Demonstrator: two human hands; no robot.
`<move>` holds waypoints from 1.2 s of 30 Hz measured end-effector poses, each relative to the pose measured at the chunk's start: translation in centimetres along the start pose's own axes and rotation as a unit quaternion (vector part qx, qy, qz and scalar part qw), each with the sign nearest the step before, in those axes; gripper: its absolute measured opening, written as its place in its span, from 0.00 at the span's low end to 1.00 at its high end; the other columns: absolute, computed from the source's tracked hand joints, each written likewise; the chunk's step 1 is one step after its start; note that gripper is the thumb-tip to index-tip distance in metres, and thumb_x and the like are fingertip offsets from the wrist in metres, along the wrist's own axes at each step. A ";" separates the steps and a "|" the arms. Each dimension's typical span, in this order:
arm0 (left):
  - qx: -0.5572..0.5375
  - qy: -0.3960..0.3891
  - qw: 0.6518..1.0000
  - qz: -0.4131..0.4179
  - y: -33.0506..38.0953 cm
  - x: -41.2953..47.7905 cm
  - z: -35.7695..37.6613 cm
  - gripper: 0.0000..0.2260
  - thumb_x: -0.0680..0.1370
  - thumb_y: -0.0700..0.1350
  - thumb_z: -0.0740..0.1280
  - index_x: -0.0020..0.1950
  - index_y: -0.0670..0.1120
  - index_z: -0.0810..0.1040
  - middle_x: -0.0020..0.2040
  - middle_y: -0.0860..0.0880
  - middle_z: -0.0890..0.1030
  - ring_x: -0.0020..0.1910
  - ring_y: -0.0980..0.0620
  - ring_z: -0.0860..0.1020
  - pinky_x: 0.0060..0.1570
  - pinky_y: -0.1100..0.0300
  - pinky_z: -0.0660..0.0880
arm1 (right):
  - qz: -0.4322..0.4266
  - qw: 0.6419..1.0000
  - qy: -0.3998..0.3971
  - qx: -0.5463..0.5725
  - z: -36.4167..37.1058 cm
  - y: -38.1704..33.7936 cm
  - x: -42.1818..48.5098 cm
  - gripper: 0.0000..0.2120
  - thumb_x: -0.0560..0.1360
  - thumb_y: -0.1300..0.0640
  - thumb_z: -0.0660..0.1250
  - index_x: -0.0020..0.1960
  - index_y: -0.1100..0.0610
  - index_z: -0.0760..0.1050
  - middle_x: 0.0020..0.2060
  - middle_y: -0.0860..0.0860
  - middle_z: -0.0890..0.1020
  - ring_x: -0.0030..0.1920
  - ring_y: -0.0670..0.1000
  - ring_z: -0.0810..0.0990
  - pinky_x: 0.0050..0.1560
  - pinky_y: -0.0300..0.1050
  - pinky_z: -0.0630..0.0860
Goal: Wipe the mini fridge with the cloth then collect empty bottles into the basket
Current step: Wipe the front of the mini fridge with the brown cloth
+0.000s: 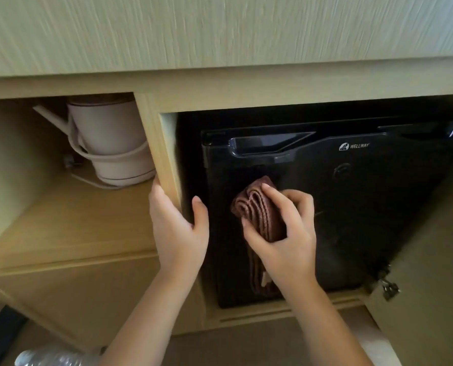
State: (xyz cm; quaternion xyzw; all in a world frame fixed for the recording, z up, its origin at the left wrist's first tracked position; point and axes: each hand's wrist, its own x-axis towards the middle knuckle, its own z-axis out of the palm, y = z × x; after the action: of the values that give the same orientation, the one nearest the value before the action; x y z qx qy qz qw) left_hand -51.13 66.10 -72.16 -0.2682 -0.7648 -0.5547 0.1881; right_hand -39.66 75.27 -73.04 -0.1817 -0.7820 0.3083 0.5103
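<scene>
Inside a pale wooden cabinet (220, 85), a folded brown cloth (257, 212) is being pressed against the door of the black Wellway mini fridge (357, 207) by the right hand (286, 233), its fingers curled round the fabric. The upright divider (155, 143) is being gripped by the left hand (180, 228). A white kettle (112, 143) is being stored in the left compartment; a clear plastic bottle (48, 357) is showing, blurred, at bottom left.

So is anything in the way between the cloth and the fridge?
Nothing visible. The right hand holds the cloth against the fridge door, and the cabinet door stands open at the right. The left hand grips the post beside it.
</scene>
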 end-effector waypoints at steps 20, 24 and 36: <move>-0.001 0.028 0.999 -0.017 0.7 -0.2 0.9 0.28 0.75 0.44 0.64 0.70 0.37 0.57 0.64 0.41 0.70 0.63 0.43 0.69 0.62 0.49 0.67 | -0.058 0.982 0.175 -0.034 1.3 1.1 1.6 0.24 0.69 0.56 0.71 0.64 0.50 0.72 0.60 0.53 0.69 0.58 0.43 0.70 0.52 0.25 0.69; 0.007 0.010 1.000 -0.019 0.8 -0.3 0.6 0.30 0.75 0.44 0.65 0.72 0.37 0.54 0.68 0.40 0.66 0.68 0.44 0.65 0.65 0.55 0.63 | -0.059 0.979 0.189 -0.057 1.8 0.7 1.7 0.23 0.69 0.46 0.70 0.62 0.53 0.74 0.60 0.55 0.69 0.56 0.44 0.72 0.53 0.23 0.67; 0.004 -0.050 0.999 -0.017 0.8 -0.4 -0.6 0.35 0.77 0.47 0.63 0.75 0.41 0.45 0.76 0.46 0.54 0.73 0.51 0.54 0.64 0.66 0.52 | -0.035 0.975 0.211 -0.052 3.0 -0.4 1.6 0.20 0.74 0.46 0.62 0.64 0.53 0.73 0.60 0.60 0.68 0.53 0.50 0.75 0.47 0.39 0.77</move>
State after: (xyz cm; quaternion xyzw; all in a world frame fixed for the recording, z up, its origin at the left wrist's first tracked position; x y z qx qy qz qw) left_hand -50.34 65.68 -71.65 -0.2819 -0.7799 -0.5406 0.1415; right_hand -42.99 75.06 -72.58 -0.2418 -0.6774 0.2036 0.6642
